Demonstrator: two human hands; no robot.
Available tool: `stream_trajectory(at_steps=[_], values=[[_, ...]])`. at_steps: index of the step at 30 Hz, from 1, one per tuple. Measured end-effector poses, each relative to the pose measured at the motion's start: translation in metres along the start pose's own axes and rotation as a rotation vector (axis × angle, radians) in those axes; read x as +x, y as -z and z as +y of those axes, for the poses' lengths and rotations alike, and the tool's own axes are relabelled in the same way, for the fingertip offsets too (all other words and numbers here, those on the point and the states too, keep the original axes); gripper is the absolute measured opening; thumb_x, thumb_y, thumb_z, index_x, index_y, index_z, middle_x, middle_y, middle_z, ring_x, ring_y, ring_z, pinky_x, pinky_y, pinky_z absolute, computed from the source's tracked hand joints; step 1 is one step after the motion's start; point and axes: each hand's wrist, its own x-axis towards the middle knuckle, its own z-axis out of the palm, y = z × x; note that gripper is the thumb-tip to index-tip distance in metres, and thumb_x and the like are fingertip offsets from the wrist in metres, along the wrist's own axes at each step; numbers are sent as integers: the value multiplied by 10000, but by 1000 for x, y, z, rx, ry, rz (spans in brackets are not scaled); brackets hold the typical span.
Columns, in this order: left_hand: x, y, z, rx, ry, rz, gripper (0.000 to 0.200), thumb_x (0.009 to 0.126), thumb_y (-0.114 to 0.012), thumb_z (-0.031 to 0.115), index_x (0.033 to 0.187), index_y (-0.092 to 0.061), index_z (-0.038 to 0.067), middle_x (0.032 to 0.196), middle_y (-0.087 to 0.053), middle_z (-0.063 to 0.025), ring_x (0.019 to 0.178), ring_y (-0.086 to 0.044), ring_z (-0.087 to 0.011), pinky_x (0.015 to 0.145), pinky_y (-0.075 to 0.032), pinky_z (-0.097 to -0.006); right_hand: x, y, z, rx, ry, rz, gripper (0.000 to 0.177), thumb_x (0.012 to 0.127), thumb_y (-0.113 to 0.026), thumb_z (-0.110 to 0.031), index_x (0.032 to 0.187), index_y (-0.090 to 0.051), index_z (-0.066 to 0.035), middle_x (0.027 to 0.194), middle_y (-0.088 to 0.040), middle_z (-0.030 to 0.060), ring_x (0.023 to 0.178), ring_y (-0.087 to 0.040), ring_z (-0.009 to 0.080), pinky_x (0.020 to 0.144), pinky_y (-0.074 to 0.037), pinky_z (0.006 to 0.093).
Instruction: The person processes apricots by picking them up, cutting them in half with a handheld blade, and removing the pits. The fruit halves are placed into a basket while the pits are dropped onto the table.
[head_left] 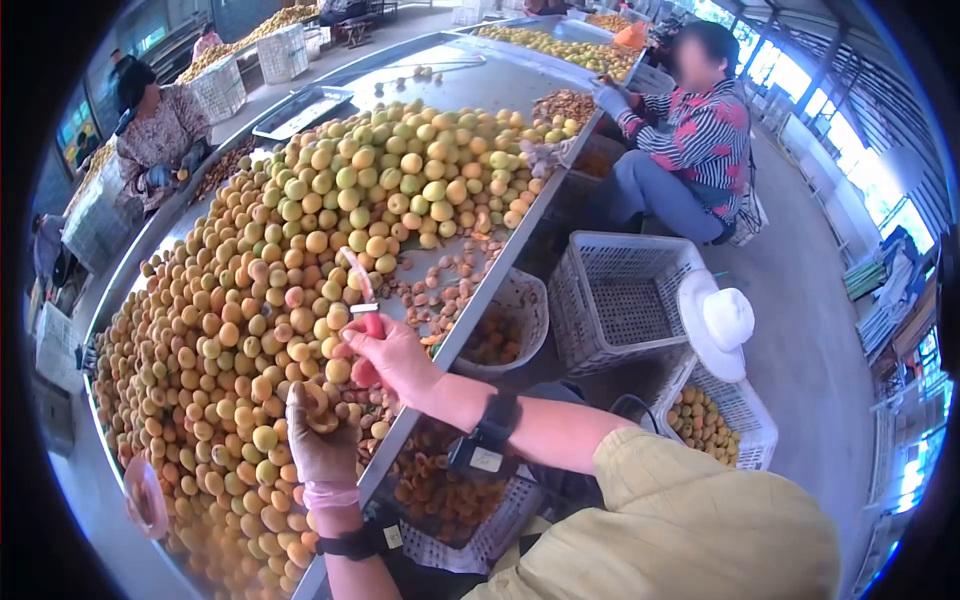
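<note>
Gloved and raised over the near edge of the fruit pile, my left hand [325,440] has its fingers wrapped round an opened apricot [320,410]. Just up and right of it, my bare right hand [397,362] grips the red handle of a knife [372,322], whose curved blade points away over the fruit. Yellow and orange apricots [230,330] are heaped on the metal table [490,75]. Brown pits [445,290] lie scattered beyond my right hand, near the table's right edge.
Below the table edge stand a white tub [535,300], a crate of apricot halves [500,530], a grey crate [575,320] and a crate of whole apricots [765,430]. A white hat [728,318] rests by the crates. People sit at the right [690,130] and left [165,130].
</note>
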Motion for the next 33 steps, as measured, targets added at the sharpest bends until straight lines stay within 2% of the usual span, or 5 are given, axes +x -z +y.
stream_trajectory(at_steps=[10, 16, 19, 25, 33], values=[[-36, -17, -10, 186, -12, 47, 243, 845, -677, 295, 978, -579, 116, 804, -577, -12, 671, -513, -128, 604, -425, -265, -168, 77, -127, -370, -85, 59, 161, 920, -558, -191, 938, -533, -33, 707, -621, 84, 453, -545, 101, 380, -401, 224], [-53, -13, -8, 255, -35, -95, 202, 849, -678, 302, 895, -553, 150, 746, -497, 44, 668, -503, -123, 579, -402, -258, -338, 93, -164, -720, -435, 309, 228, 917, -580, -253, 925, -546, -28, 575, -503, 8, 401, -437, 60, 370, -346, 212], [-65, -15, -7, 247, -45, -106, 266, 874, -640, 269, 1053, -595, 77, 857, -536, 24, 678, -469, -105, 606, -417, -234, -391, 98, -145, -630, -425, 377, 258, 910, -597, -290, 895, -555, -36, 561, -472, -15, 411, -414, 61, 388, -336, 223], [-72, -13, 11, 209, -127, -74, 373, 883, -629, 320, 1102, -561, 26, 743, -495, -8, 645, -463, -83, 542, -372, -190, -349, 92, -116, -730, -257, 238, 294, 912, -599, -309, 814, -508, -47, 582, -488, -13, 406, -420, 53, 370, -316, 222], [-52, 8, 22, 114, -199, 147, 317, 868, -627, 319, 1110, -580, 121, 930, -586, -18, 681, -518, -116, 555, -430, -220, -200, 17, -46, -142, -88, -270, 201, 931, -576, -253, 927, -469, -83, 592, -436, -52, 419, -385, 17, 354, -295, 193]])
